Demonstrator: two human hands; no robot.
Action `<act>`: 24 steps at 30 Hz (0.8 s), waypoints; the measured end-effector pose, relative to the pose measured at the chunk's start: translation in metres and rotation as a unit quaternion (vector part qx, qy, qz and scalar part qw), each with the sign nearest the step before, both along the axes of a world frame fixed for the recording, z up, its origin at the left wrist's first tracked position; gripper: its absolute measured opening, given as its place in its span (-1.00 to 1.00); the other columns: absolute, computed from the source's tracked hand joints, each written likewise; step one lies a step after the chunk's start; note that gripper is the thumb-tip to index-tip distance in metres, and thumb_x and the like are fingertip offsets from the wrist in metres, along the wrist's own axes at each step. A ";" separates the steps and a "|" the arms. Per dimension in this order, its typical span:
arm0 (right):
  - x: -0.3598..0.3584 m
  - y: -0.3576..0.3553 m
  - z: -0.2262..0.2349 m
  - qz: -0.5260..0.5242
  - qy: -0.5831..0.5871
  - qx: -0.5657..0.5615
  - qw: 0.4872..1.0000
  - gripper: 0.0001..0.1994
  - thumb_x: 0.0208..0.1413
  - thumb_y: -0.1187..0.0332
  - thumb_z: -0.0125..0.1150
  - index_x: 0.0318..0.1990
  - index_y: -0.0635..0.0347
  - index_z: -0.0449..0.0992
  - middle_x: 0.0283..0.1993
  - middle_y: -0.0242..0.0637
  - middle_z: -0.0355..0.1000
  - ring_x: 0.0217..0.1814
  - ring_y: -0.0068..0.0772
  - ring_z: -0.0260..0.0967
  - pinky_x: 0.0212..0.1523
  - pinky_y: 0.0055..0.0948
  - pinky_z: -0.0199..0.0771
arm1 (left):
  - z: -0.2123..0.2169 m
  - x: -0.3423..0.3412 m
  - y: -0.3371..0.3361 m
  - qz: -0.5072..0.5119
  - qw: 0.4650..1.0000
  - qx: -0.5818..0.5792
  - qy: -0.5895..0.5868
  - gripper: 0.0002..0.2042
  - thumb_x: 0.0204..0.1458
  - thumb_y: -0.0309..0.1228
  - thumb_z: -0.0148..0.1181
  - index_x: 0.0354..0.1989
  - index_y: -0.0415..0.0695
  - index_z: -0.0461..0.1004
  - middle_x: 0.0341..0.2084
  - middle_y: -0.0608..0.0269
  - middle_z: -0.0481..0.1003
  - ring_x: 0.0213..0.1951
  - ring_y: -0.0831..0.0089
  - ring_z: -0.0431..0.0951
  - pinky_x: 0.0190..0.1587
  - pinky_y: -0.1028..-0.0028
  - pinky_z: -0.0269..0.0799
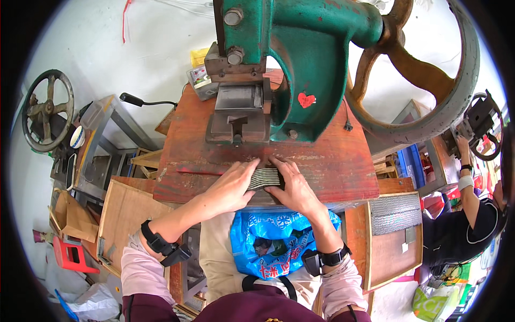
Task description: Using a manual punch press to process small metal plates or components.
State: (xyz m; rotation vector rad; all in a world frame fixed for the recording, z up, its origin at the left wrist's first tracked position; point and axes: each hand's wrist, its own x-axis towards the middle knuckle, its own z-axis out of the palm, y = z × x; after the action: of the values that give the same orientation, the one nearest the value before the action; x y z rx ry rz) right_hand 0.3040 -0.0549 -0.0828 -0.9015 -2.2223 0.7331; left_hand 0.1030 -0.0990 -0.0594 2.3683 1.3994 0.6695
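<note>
My left hand [234, 183] and my right hand [295, 187] grip a small stack of thin greyish plates [265, 178] from its two ends. Fingers press on the far corners and thumbs lie along the near side. The stack sits at the front edge of a worn red-brown wooden table [193, 153]; what the plates are I cannot make out. Just beyond my hands stands a green hand press [316, 70], with a flat metal die block [239, 97] under its ram.
A large handwheel [465, 80] juts out at the press's right. Across my lap lies a blue bag [268, 236]. Wooden trays flank me: a bare one [131, 214] left, one with rows of small plates [396, 213] right. A co-worker [461, 231] works at another press, far right.
</note>
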 end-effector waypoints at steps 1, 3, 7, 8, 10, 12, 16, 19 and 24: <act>-0.001 0.001 0.000 0.001 0.002 -0.018 1.000 -0.30 -0.19 0.40 0.35 0.18 0.33 0.22 0.13 0.01 0.27 0.23 0.04 0.14 0.22 -0.21 0.19 | -0.001 -0.001 -0.004 0.003 1.000 -0.001 0.001 -0.35 -0.13 -0.50 0.25 0.17 -0.32 0.11 -0.07 -0.17 0.32 -0.03 -0.06 0.30 0.08 0.15 0.23; -0.001 0.001 0.001 -0.005 0.007 -0.012 1.000 -0.34 -0.20 0.39 0.36 0.14 0.33 0.27 0.08 0.02 0.31 0.19 0.03 0.18 0.19 -0.21 0.22 | -0.003 -0.002 -0.008 0.037 0.999 0.018 0.035 -0.38 -0.12 -0.53 0.22 0.17 -0.32 0.12 -0.06 -0.17 0.32 -0.03 -0.07 0.30 0.07 0.15 0.23; 0.001 -0.001 0.005 -0.032 0.055 0.021 0.998 -0.41 -0.21 0.43 0.35 0.06 0.38 0.32 -0.04 0.04 0.36 0.03 0.07 0.24 0.10 -0.18 0.26 | -0.004 0.003 -0.003 0.038 0.997 0.062 0.023 -0.39 -0.11 -0.55 0.21 0.16 -0.32 0.12 -0.06 -0.17 0.32 -0.04 -0.06 0.30 0.05 0.14 0.24; 0.003 0.001 0.008 -0.043 0.048 0.041 0.997 -0.39 -0.21 0.43 0.36 0.08 0.37 0.30 -0.02 0.05 0.36 0.06 0.06 0.24 0.10 -0.19 0.27 | -0.003 0.005 0.001 0.035 0.995 0.088 0.015 -0.39 -0.12 -0.55 0.21 0.16 -0.32 0.12 -0.05 -0.17 0.32 -0.05 -0.06 0.31 0.05 0.15 0.25; 0.004 0.005 0.015 -0.056 0.051 0.026 0.997 -0.37 -0.21 0.43 0.36 0.10 0.36 0.29 -0.01 0.05 0.35 0.07 0.06 0.23 0.11 -0.20 0.26 | -0.005 0.006 0.008 0.032 0.993 0.113 0.005 -0.38 -0.12 -0.55 0.22 0.17 -0.31 0.11 -0.05 -0.16 0.32 -0.06 -0.05 0.31 0.04 0.15 0.25; 0.006 0.011 0.015 -0.065 0.020 -0.023 0.997 -0.31 -0.21 0.42 0.37 0.15 0.34 0.23 0.04 0.05 0.33 0.11 0.06 0.22 0.14 -0.20 0.25 | -0.013 0.006 0.015 0.025 0.997 0.075 -0.018 -0.36 -0.12 -0.54 0.24 0.17 -0.29 0.10 -0.06 -0.14 0.35 -0.07 -0.04 0.32 0.04 0.17 0.26; 0.012 0.017 -0.002 -0.048 -0.020 0.006 0.999 -0.29 -0.20 0.40 0.38 0.17 0.33 0.20 0.04 0.05 0.33 0.11 0.06 0.22 0.14 -0.20 0.24 | -0.015 0.005 0.020 0.035 0.999 0.021 -0.036 -0.35 -0.12 -0.50 0.26 0.17 -0.26 0.09 -0.11 -0.07 0.41 -0.07 0.01 0.34 0.04 0.19 0.27; 0.012 0.013 -0.002 -0.075 0.001 0.031 0.997 -0.34 -0.19 0.38 0.38 0.12 0.30 0.25 0.00 0.02 0.34 0.08 0.06 0.23 0.10 -0.19 0.27 | -0.018 0.003 0.018 0.038 0.998 0.027 -0.051 -0.33 -0.13 -0.49 0.29 0.18 -0.25 0.09 -0.10 -0.06 0.40 -0.07 0.03 0.34 0.03 0.21 0.28; 0.019 0.004 -0.006 -0.093 0.043 0.018 0.995 -0.60 -0.15 0.40 0.35 -0.12 0.26 0.39 -0.09 -0.07 0.34 -0.01 0.01 0.26 0.01 -0.19 0.32 | -0.024 0.001 0.015 0.039 0.995 0.053 -0.077 -0.34 -0.15 -0.49 0.30 0.17 -0.25 0.12 -0.09 -0.04 0.39 -0.07 0.05 0.35 0.03 0.24 0.29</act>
State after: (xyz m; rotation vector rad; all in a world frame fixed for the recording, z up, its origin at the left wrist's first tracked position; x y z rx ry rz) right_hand 0.3235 -0.0505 -0.0888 -1.0243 -2.0379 0.6297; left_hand 0.1040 -0.0842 -0.0835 2.2943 1.4277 0.9485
